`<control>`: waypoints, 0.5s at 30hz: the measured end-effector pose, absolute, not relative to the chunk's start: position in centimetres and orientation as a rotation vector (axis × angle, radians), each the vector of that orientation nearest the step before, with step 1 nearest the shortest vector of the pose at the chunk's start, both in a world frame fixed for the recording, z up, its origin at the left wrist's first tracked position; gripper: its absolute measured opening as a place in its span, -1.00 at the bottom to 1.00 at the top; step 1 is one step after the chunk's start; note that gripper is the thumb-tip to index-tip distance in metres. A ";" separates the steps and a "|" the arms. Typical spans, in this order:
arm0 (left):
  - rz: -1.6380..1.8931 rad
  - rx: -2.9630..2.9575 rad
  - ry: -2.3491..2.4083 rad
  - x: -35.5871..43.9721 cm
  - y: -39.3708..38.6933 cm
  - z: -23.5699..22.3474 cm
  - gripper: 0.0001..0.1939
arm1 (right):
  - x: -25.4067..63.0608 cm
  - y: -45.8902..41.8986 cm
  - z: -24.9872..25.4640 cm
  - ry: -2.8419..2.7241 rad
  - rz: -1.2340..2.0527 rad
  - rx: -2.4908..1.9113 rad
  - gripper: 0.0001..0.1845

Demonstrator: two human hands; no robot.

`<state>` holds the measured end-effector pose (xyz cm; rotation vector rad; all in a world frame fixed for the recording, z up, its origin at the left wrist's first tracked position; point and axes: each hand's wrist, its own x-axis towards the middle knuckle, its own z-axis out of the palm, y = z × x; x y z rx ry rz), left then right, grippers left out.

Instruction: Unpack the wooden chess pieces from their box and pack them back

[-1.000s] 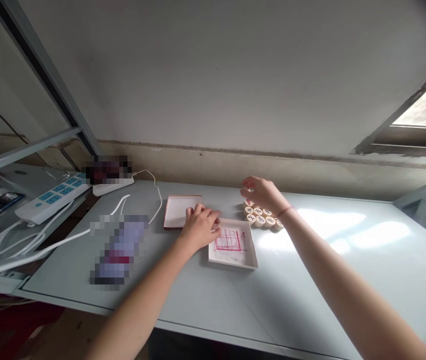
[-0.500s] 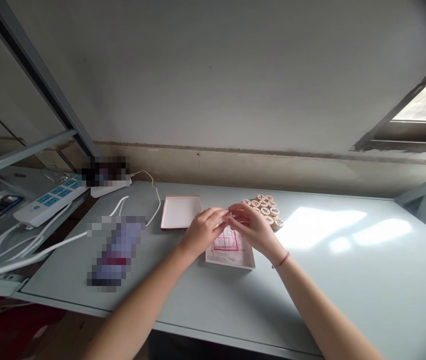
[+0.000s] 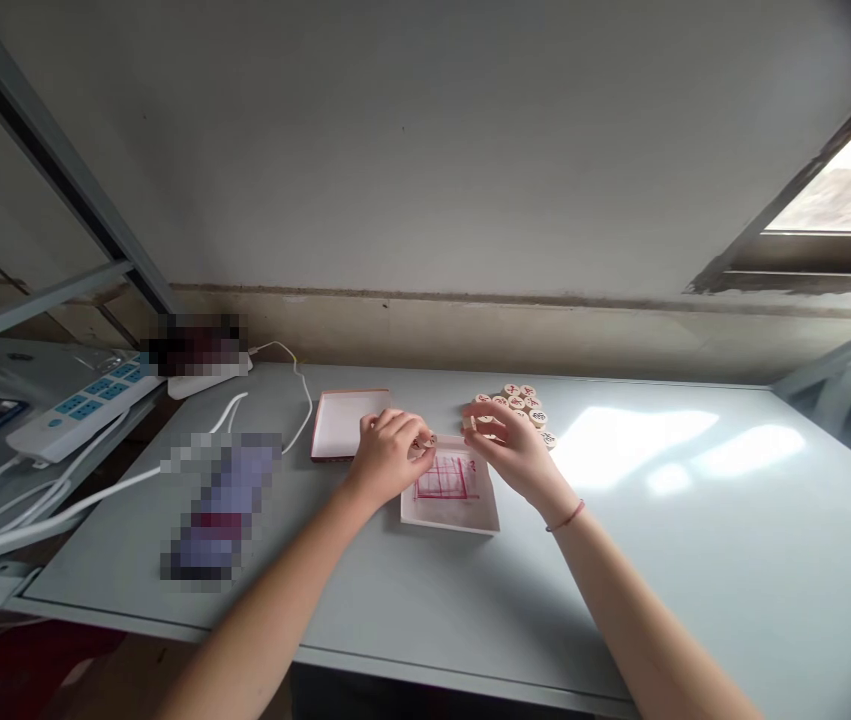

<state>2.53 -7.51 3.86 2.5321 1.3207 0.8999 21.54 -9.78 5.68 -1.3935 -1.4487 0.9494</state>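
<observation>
Chess piece (image 3: 425,440): round, so no long axis, and it's sitting at about 2 o'clock from the left hand, right at the fingertips.
Left hand (image 3: 389,455): it's the nearer hand, fingers closing narrow and pinching the piece over the corner of the tray (image 3: 449,525).
Right hand (image 3: 513,450): fingers are reaching at 10 o'clock, near the piece; can't tell if they're holding anything.
Pile (image 3: 515,405): it's sitting at the right hand's 12 o'clock.

Red lines on white in front of me: a pink-red grid (image 3: 446,478) in a white tray (image 3: 449,526).
Cream Chinese chess pieces (image 3: 516,405) bear dark and red characters; a white lid (image 3: 342,422) shows a red rim on my pale grey-blue table (image 3: 657,560).
</observation>
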 end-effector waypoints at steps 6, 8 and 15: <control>0.756 2.617 1.342 3.0 -7.5 3.5 -0.95 | 20.7 -10.2 5.3 -1.665 0.752 -1.442 -0.78; 0.759 2.635 1.310 3.0 -7.4 3.3 -0.93 | 20.6 -10.2 5.0 -1.740 0.709 -1.449 -0.82; 0.758 2.695 1.287 3.1 -7.3 3.0 -0.84 | 20.5 -10.0 4.6 -1.898 0.569 -1.481 -0.87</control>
